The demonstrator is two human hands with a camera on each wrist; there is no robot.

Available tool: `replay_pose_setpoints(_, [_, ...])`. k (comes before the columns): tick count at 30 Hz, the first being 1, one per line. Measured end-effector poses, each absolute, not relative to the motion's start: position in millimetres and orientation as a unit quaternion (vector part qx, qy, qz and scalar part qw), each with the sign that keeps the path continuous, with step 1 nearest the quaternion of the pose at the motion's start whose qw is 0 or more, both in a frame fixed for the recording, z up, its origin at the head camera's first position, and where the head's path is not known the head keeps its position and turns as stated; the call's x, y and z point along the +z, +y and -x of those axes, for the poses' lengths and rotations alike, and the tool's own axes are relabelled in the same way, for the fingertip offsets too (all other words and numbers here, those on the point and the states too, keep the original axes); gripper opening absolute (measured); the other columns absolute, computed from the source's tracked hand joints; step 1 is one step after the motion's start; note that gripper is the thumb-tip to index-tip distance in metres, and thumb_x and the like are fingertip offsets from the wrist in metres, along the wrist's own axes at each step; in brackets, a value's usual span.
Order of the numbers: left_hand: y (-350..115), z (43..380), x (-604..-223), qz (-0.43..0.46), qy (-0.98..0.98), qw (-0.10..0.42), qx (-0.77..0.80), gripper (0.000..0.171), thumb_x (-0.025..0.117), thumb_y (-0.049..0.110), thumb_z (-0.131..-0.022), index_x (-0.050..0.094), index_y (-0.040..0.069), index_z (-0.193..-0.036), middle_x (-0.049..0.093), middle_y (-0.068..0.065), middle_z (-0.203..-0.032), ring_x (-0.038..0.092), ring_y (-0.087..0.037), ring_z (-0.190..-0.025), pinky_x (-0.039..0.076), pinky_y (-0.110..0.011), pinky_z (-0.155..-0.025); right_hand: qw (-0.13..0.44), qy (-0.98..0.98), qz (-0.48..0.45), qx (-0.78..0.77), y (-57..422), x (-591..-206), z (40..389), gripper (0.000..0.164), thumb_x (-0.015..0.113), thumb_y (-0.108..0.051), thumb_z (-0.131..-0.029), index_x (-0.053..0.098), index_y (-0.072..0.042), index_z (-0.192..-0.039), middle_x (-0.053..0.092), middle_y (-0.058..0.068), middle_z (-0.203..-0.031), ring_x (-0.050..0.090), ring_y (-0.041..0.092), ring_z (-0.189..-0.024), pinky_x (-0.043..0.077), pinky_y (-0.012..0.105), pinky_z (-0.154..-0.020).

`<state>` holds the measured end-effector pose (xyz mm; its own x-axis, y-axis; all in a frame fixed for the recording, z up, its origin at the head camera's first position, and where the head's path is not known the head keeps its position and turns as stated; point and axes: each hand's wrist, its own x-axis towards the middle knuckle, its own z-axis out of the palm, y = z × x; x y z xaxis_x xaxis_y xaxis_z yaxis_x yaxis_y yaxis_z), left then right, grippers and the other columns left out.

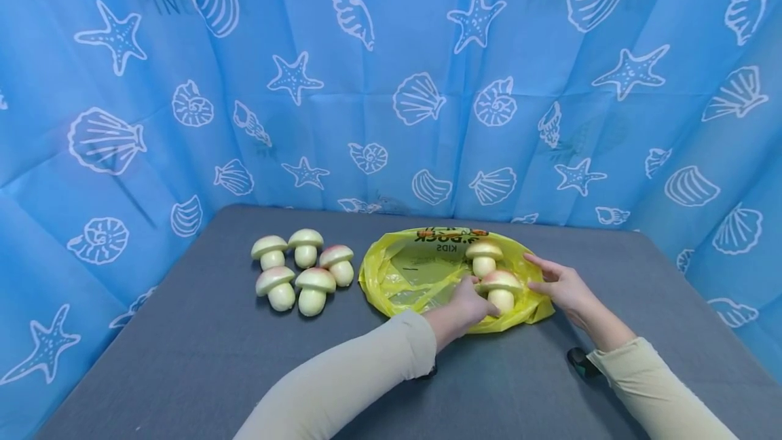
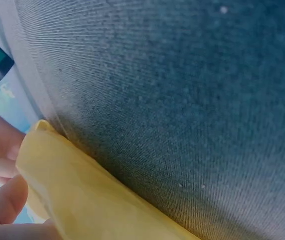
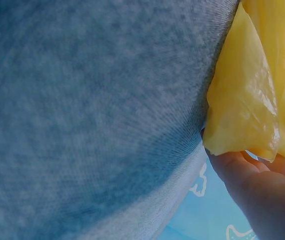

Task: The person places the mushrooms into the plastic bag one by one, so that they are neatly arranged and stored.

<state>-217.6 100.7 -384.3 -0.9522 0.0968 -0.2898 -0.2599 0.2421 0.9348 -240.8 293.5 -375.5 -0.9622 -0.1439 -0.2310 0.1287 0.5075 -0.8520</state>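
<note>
A blue seashell-print curtain [image 1: 403, 32] backs the grey worktop [image 1: 183, 345] (right hand [image 1: 563, 286] pinching the yellow bag [image 1: 377, 282], grip unclear for left hand [image 1: 466, 304]).

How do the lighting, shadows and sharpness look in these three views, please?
Head view: fairly even light, with the shell-print curtain legible; left wrist view: the yellow bag looks soft; right wrist view: bright highlights on the bag's folds, and a dark shadow across the table.

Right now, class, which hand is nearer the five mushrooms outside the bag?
The left hand: it's at the near rim of the yellow bag, right of the five mushrooms. The right hand is farther off, at the bag's right end.
</note>
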Motion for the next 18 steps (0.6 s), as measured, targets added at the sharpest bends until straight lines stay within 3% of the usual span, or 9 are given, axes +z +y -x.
replay_pose_setpoints(5, [93, 213, -381, 0.033, 0.762, 0.143, 0.631, 0.065, 0.074, -0.011, -0.074, 0.049, 0.0, -0.133, 0.055, -0.019, -0.127, 0.053, -0.033, -0.116, 0.049, -0.043, -0.093, 0.139, 0.857, 0.003, -0.497, 293, -374, 241, 0.064, 0.054, -0.002, -0.098, 0.022, -0.003, -0.153, 0.01, 0.033, -0.154, 0.012, 0.053, -0.139, 0.02, 0.065, -0.107])
replay_pose_setpoints(18, [60, 204, -371, -0.007, 0.748, 0.15, 0.647, 0.062, 0.074, -0.002, -0.081, 0.049, 0.001, -0.137, 0.055, -0.016, -0.125, 0.059, -0.025, -0.101, 0.052, -0.036, -0.082, 0.131, 0.861, 0.004, -0.492, 292, -376, 240, 0.064, 0.054, -0.002, -0.098, 0.021, -0.001, -0.153, 0.009, 0.034, -0.154, 0.011, 0.054, -0.138, 0.021, 0.064, -0.108])
